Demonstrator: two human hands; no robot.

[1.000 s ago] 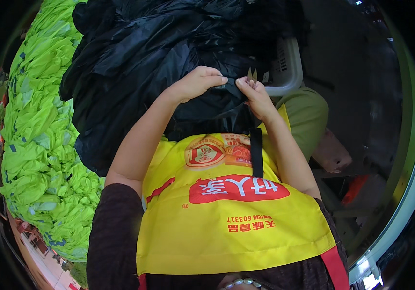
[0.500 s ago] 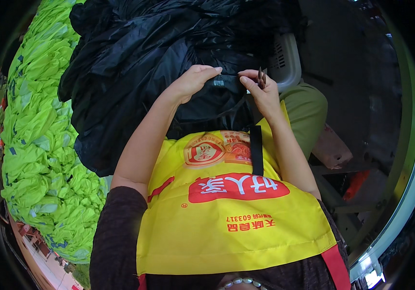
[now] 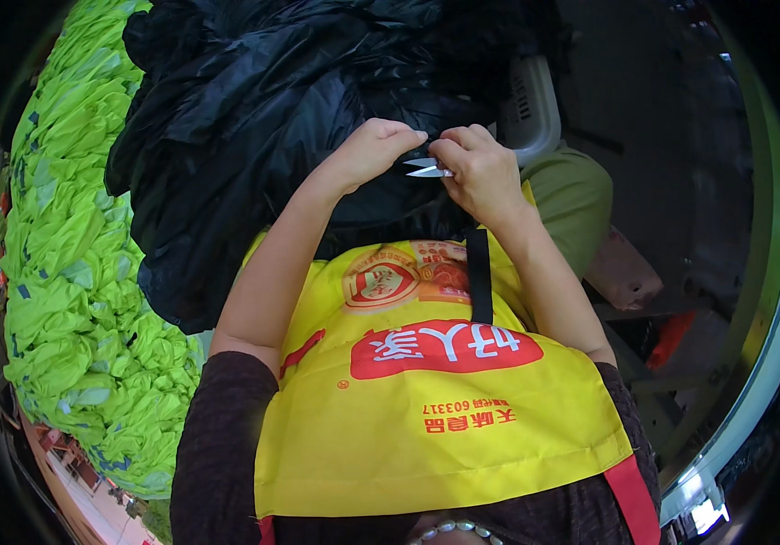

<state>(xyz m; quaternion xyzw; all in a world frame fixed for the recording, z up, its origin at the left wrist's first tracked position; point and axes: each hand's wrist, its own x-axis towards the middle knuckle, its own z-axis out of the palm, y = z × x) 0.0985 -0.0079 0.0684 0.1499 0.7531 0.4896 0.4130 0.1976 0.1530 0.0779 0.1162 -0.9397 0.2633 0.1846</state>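
A large heap of thin, shiny black fabric (image 3: 235, 173) spreads over my lap and away from me. My left hand (image 3: 367, 156) is closed in a pinch at the fabric, thumb pointing toward the other hand; what lies right between its fingertips is hard to see. Close beside it, my right hand (image 3: 482, 173) is curled around a small pair of thread snips (image 3: 428, 169). The two pale blades stick out to the left, slightly parted, over the black cloth. The thumb and forefinger of that hand also pinch together near the left fingertips.
A long pile of bright lime-green fabric pieces (image 3: 81, 300) runs down the left side. Beyond my right knee (image 3: 576, 204) stands a light grey plastic basket (image 3: 544, 113). A yellow apron (image 3: 444, 454) covers my front. A curved pale table edge (image 3: 776, 363) borders the far right.
My right hand has turned over and moved slightly left, so the snips, upright before, point left with their blades showing. The small label seen on the black fabric is hidden.
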